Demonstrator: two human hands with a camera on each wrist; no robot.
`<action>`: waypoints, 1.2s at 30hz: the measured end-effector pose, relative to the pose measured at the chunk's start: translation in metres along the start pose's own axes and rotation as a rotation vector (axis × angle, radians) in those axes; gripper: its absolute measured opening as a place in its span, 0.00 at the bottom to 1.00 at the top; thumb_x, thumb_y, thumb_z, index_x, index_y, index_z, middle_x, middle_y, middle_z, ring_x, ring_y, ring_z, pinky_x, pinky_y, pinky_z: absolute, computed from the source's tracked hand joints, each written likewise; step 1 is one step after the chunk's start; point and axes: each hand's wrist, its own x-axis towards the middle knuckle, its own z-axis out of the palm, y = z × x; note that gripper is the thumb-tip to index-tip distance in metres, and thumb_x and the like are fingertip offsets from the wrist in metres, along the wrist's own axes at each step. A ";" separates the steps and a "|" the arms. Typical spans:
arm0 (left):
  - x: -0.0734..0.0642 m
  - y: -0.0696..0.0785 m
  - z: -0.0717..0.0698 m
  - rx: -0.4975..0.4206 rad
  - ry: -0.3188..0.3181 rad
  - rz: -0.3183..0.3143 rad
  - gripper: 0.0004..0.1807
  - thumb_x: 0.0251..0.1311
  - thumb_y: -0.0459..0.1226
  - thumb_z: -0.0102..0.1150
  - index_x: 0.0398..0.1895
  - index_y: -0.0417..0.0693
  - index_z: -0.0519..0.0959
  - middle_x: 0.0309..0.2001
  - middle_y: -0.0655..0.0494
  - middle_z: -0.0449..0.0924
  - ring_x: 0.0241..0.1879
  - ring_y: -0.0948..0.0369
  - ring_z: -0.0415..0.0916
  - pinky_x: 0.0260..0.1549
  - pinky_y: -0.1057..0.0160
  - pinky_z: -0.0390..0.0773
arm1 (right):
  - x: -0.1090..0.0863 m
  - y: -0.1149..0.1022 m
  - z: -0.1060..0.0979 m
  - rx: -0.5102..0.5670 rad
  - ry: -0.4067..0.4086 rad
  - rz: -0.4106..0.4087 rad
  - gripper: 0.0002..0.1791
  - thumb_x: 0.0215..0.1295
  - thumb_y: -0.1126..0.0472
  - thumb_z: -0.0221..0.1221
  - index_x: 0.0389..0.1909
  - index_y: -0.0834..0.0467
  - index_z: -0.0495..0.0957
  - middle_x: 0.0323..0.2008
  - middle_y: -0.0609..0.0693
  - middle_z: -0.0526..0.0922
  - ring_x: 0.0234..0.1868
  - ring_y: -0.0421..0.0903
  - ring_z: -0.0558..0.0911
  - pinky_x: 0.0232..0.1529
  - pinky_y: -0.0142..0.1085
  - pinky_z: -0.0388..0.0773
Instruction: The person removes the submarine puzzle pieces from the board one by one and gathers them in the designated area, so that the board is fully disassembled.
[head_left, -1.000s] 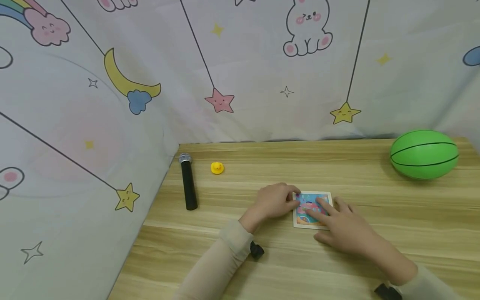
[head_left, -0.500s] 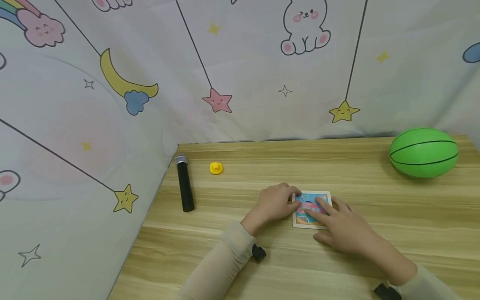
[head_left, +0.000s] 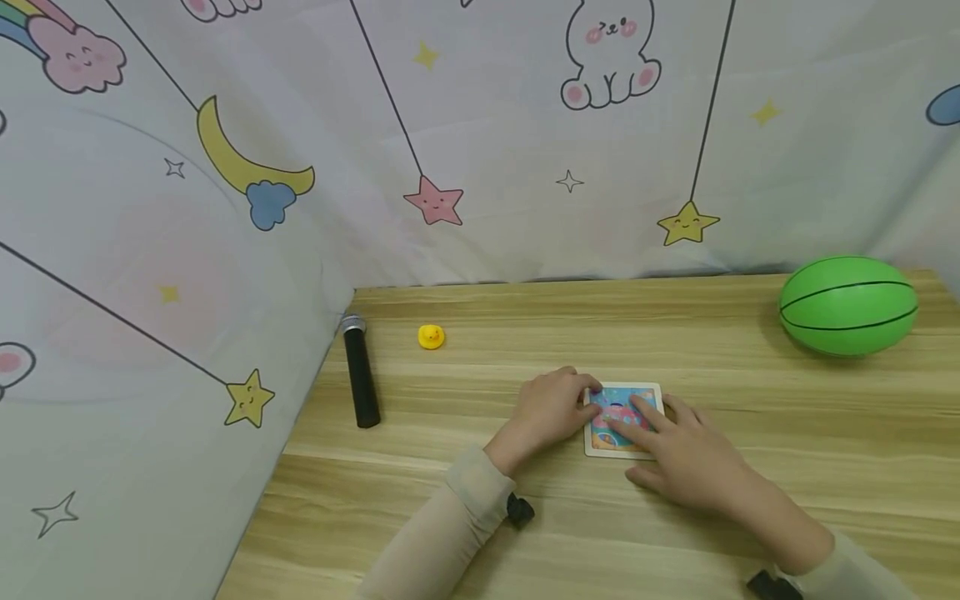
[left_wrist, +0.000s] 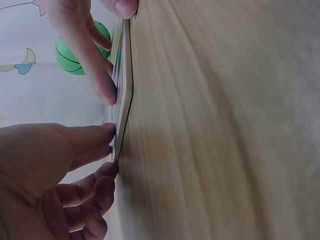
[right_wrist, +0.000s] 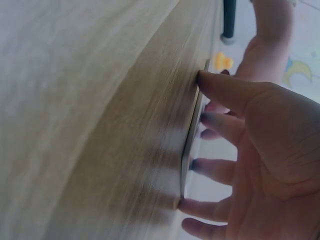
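A thin square picture board [head_left: 602,446] with a white border and a blue-and-pink print lies flat on the wooden table. My left hand [head_left: 550,407] is at its left edge; thumb and index fingertip touch the top face. In the left wrist view the left hand [left_wrist: 55,175] has another fingertip against the board's edge, and its remaining fingers are loosely bent. My right hand [head_left: 693,458] is spread over the right side, fingertips resting on the print, thumb near the lower edge. In the right wrist view the right hand's fingers [right_wrist: 215,170] reach the board's edge. Fingers hide part of the picture.
A black microphone [head_left: 362,379] with a silver head lies at the table's left edge. Beside it sits a small yellow rubber duck [head_left: 431,337]. A green ball [head_left: 847,306] with black lines stands at the back right, before a patterned cloth [head_left: 510,242].
The microphone has rolled a little to the left, toward the table's side. Both hands stay in place on the picture board. The head view has shifted slightly.
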 end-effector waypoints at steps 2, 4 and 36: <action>0.001 0.001 0.001 0.000 0.010 -0.012 0.15 0.67 0.50 0.69 0.54 0.60 0.87 0.32 0.68 0.74 0.27 0.69 0.70 0.23 0.67 0.69 | 0.000 -0.001 0.000 0.007 0.008 -0.002 0.35 0.67 0.40 0.66 0.74 0.42 0.73 0.72 0.62 0.71 0.67 0.75 0.68 0.61 0.70 0.66; 0.001 0.002 0.001 -0.009 0.014 -0.019 0.15 0.67 0.51 0.69 0.53 0.60 0.88 0.32 0.68 0.73 0.27 0.69 0.70 0.24 0.68 0.69 | 0.000 -0.002 0.001 0.005 0.016 -0.006 0.34 0.67 0.41 0.66 0.73 0.42 0.74 0.71 0.62 0.71 0.66 0.75 0.69 0.60 0.70 0.66; 0.002 0.003 0.001 -0.055 0.012 -0.053 0.18 0.62 0.52 0.73 0.51 0.56 0.87 0.44 0.61 0.78 0.32 0.67 0.74 0.27 0.69 0.73 | 0.001 -0.006 0.004 -0.008 0.004 0.015 0.34 0.66 0.40 0.66 0.73 0.43 0.75 0.72 0.63 0.70 0.67 0.78 0.67 0.59 0.72 0.65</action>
